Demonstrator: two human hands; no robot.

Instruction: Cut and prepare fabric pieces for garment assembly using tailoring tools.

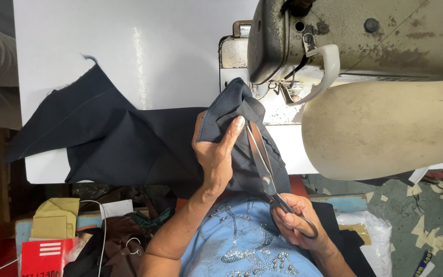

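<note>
Left hand (215,154) grips a bunched fold of dark cloth (129,138) just in front of the sewing machine (355,61), while the right hand (296,220) holds scissors (262,164) with the blades narrowly parted at the fold's edge. Cutting looks barely begun, since most of the cloth lies uncut across the white worktop (129,46). Close on the right, the machine's bulky arm crowds the blades.

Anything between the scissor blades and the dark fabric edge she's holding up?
Nothing visible. The scissors in the right hand lie right against the dark fabric; the left hand pinches the fold just left of the blades, its forefinger beside them, not across.
</note>
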